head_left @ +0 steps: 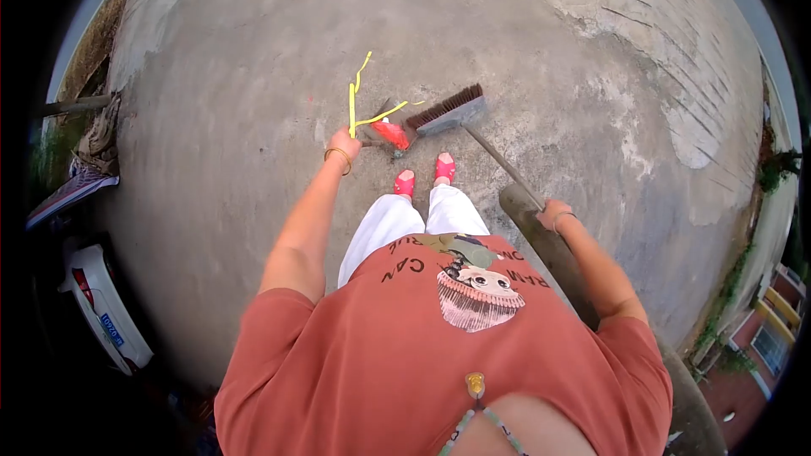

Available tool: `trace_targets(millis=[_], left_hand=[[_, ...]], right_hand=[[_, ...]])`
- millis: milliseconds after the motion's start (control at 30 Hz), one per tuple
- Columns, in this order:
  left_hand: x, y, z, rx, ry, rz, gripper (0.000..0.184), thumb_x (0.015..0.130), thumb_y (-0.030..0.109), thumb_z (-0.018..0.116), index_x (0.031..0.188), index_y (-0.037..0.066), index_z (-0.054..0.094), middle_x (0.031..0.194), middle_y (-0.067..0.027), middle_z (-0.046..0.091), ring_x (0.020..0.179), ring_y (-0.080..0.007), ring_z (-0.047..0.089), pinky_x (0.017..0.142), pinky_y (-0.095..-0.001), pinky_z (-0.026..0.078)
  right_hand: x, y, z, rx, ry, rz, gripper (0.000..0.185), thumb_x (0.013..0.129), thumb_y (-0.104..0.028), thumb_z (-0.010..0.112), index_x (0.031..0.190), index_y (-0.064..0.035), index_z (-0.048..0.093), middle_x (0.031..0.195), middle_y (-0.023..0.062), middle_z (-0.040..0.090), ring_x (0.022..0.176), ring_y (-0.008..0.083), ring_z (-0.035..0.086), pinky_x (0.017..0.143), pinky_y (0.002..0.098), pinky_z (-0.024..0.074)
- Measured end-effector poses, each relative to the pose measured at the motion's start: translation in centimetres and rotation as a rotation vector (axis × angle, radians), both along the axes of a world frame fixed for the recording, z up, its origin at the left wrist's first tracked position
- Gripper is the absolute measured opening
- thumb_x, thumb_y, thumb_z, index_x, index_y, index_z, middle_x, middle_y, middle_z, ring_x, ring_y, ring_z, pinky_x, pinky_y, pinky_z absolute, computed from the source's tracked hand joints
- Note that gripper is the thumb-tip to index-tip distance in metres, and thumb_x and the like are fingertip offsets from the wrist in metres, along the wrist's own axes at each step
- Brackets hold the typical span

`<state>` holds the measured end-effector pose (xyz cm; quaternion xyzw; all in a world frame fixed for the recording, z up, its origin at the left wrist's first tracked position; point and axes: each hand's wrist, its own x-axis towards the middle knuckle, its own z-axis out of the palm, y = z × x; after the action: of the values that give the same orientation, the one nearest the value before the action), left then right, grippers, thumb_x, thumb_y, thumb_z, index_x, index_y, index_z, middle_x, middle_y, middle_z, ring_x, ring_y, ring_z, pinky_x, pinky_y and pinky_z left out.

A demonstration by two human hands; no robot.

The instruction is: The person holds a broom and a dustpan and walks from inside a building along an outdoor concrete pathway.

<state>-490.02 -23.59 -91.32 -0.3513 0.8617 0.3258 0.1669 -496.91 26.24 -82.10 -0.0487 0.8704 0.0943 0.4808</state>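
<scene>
My left hand [345, 145] is closed, with a bright yellow strip [352, 110] standing up out of it and bending off in loose ends. A dustpan [378, 133] lies just past that hand, and its short dark handle seems to run into my fist. Inside the pan is a crumpled red wrapper [390, 133]. My right hand [553, 213] grips the long stick of a broom [452, 112]. The broom's grey head lies by the dustpan, its dark brown bristles facing away from me. Part of the dustpan is hidden behind the strip and wrapper.
Stained, rough concrete [253, 59] spreads around my feet in pink shoes [444, 167]. A low concrete ledge [549, 245] runs close by my right leg. A white car [106, 308] is parked at the left; piled cloth [100, 139] sits above it.
</scene>
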Motion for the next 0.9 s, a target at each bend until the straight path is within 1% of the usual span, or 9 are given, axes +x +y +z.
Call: trace_targets(millis=[133,267,367,467,567,667,767,800,900], left_hand=[[-2.3,-0.5,1.0,0.053,0.035,0.038,0.027,0.067,0.008,0.055,0.094,0.004,0.058,0.092,-0.0202,0.060,0.088,-0.0328,0.058,0.075,-0.0373,0.045],[1.5,-1.7,-0.6,0.041,0.091,0.124,0.023,0.065,0.006,0.055,0.088,0.005,0.058,0.085,-0.0182,0.061,0.081,-0.0320,0.059,0.072,-0.0365,0.046],[5.1,-2.8,-0.3,0.022,0.118,0.194,0.023,0.065,0.006,0.056,0.087,0.005,0.058,0.084,-0.0176,0.061,0.080,-0.0311,0.059,0.071,-0.0363,0.046],[8.9,-3.6,0.3,0.022,0.126,0.263,0.023,0.064,0.007,0.057,0.087,0.005,0.058,0.083,-0.0172,0.061,0.080,-0.0303,0.059,0.071,-0.0361,0.046],[11.3,-4.4,1.4,0.069,0.154,0.374,0.022,0.064,0.007,0.058,0.086,0.005,0.059,0.083,-0.0168,0.062,0.079,-0.0298,0.060,0.071,-0.0362,0.046],[15.3,-6.4,-0.1,0.043,0.210,0.461,0.023,0.063,0.008,0.058,0.086,0.005,0.059,0.081,-0.0162,0.062,0.078,-0.0292,0.060,0.069,-0.0360,0.046],[19.2,-7.9,3.5,0.058,0.205,0.630,0.024,0.063,0.008,0.058,0.086,0.005,0.059,0.080,-0.0163,0.062,0.077,-0.0293,0.060,0.068,-0.0359,0.046],[18.4,-7.9,7.1,0.045,0.168,0.636,0.025,0.063,0.009,0.058,0.087,0.005,0.059,0.081,-0.0172,0.061,0.077,-0.0300,0.060,0.068,-0.0361,0.046],[16.5,-8.4,8.4,0.094,0.111,0.617,0.024,0.066,0.010,0.055,0.090,0.007,0.059,0.085,-0.0173,0.061,0.082,-0.0327,0.058,0.072,-0.0386,0.045]], right_hand=[[-5.4,1.5,1.9,-0.033,-0.049,0.032,0.044,0.072,-0.034,0.055,0.100,-0.0002,0.057,0.101,0.0200,0.058,0.096,0.0322,0.056,0.083,0.0378,0.0439],[-6.1,2.1,1.2,-0.046,-0.035,-0.025,0.040,0.072,-0.033,0.054,0.094,-0.0003,0.059,0.100,0.0220,0.058,0.098,0.0334,0.054,0.083,0.0380,0.0430],[-7.5,2.2,-1.9,-0.119,0.045,0.004,0.038,0.072,-0.033,0.054,0.089,0.0005,0.059,0.088,0.0207,0.061,0.083,0.0310,0.061,0.076,0.0360,0.0467],[-7.3,-0.8,0.7,-0.101,-0.049,-0.130,0.035,0.073,-0.031,0.055,0.085,0.0021,0.058,0.070,0.0161,0.062,0.061,0.0254,0.063,0.062,0.0337,0.0497],[-7.8,-1.8,-0.5,-0.174,-0.033,-0.162,0.033,0.073,-0.028,0.057,0.082,0.0037,0.057,0.058,0.0117,0.060,0.046,0.0203,0.059,0.051,0.0314,0.0487],[-8.4,-5.4,1.1,-0.232,-0.038,-0.168,0.027,0.074,-0.020,0.058,0.077,0.0060,0.054,0.058,0.0110,0.056,0.046,0.0188,0.055,0.041,0.0326,0.0448],[-9.3,-10.9,2.4,-0.282,-0.089,-0.086,0.025,0.073,-0.019,0.059,0.074,0.0061,0.053,0.058,0.0112,0.056,0.045,0.0190,0.054,0.041,0.0324,0.0454],[-9.7,-12.2,2.8,-0.290,-0.096,-0.094,0.024,0.073,-0.017,0.059,0.074,0.0059,0.053,0.058,0.0114,0.056,0.045,0.0193,0.054,0.041,0.0325,0.0452],[-10.8,-13.8,5.4,-0.302,-0.100,-0.189,0.023,0.072,-0.014,0.058,0.077,0.0074,0.052,0.057,0.0135,0.056,0.045,0.0209,0.056,0.041,0.0330,0.0464]])
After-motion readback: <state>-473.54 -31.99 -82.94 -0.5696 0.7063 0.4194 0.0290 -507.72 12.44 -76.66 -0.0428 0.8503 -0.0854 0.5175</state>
